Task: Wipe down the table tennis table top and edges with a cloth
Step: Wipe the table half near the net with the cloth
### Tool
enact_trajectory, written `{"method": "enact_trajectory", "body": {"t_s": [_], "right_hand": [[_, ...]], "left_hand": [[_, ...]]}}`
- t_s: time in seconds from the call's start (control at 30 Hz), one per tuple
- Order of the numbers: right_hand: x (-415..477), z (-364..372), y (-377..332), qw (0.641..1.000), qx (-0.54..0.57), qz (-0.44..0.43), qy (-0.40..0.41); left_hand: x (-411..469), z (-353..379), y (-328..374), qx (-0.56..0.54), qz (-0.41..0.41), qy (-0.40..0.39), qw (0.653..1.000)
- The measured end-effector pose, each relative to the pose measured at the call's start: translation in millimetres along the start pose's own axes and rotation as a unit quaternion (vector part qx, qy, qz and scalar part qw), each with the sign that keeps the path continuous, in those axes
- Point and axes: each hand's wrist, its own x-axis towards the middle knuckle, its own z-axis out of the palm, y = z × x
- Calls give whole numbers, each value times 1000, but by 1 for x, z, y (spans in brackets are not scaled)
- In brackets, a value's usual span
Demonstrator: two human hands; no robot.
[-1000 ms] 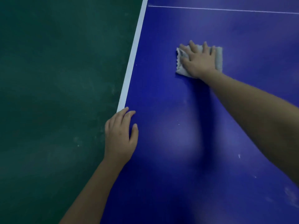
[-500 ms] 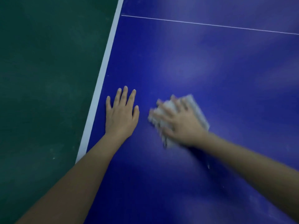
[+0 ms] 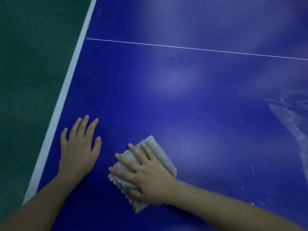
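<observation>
The blue table tennis table top (image 3: pixel 183 100) fills most of the view, with a white edge stripe (image 3: pixel 66 90) down its left side and a thin white centre line (image 3: pixel 200 50) across the far part. My right hand (image 3: pixel 146 174) presses flat on a folded grey cloth (image 3: pixel 160 152) near the lower middle of the table. My left hand (image 3: pixel 79 149) lies flat on the blue surface just left of the cloth, fingers spread, holding nothing.
Dark green floor (image 3: pixel 30 80) lies beyond the table's left edge. White dusty smears (image 3: pixel 293 124) and small specks (image 3: pixel 243 187) mark the table top at the right.
My right hand has drawn the cloth from the far part of the table back toward me, beside my left hand. My left hand has shifted from the edge stripe onto the blue surface.
</observation>
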Motion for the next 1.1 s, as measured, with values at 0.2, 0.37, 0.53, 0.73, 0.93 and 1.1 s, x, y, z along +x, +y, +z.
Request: {"method": "enact_trajectory", "body": {"t_s": [0.2, 0.37, 0.53, 0.73, 0.93, 1.1], "right_hand": [[-1, -30, 183, 948, -16, 301, 99], [-31, -36, 240, 876, 50, 467, 108], [-79, 9, 56, 973, -3, 216, 80], [-181, 57, -91, 998, -10, -52, -38], [-153, 21, 48, 948, 6, 294, 118], [-150, 24, 61, 802, 58, 578, 139]], "left_hand": [[2, -4, 5, -8, -2, 2, 1000], [1, -4, 5, 0, -10, -6, 1000], [1, -3, 5, 0, -6, -5, 1000], [0, -3, 6, -2, 2, 5, 1000], [0, -2, 5, -7, 10, 11, 1000], [2, 2, 2, -1, 14, 21, 1000]]}}
